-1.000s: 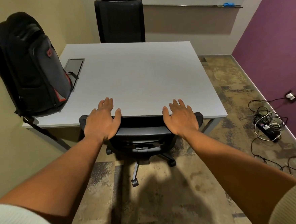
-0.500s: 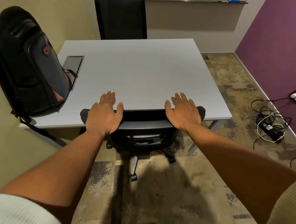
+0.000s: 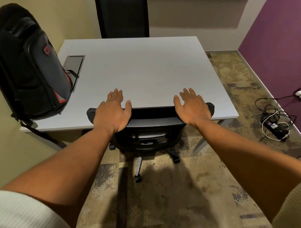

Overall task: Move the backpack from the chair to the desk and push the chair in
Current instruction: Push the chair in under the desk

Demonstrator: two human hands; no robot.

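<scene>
A black backpack [image 3: 27, 65] with red trim stands upright on the left end of the white desk [image 3: 143, 73], leaning against the wall. The black office chair [image 3: 151, 131] sits tucked at the desk's near edge, its seat hidden under the top. My left hand [image 3: 112, 114] lies flat on the left part of the chair's backrest top, fingers spread and reaching over the desk edge. My right hand [image 3: 193, 107] rests the same way on the right part. Neither hand curls around anything.
A second black chair [image 3: 122, 14] stands at the desk's far side. A cable hatch [image 3: 74, 63] is set in the desk near the backpack. Tangled cables and a power brick [image 3: 275, 123] lie on the carpet by the purple wall at right.
The chair has rolled a little further under the desk with both hands on its backrest; my view has shifted slightly forward.
</scene>
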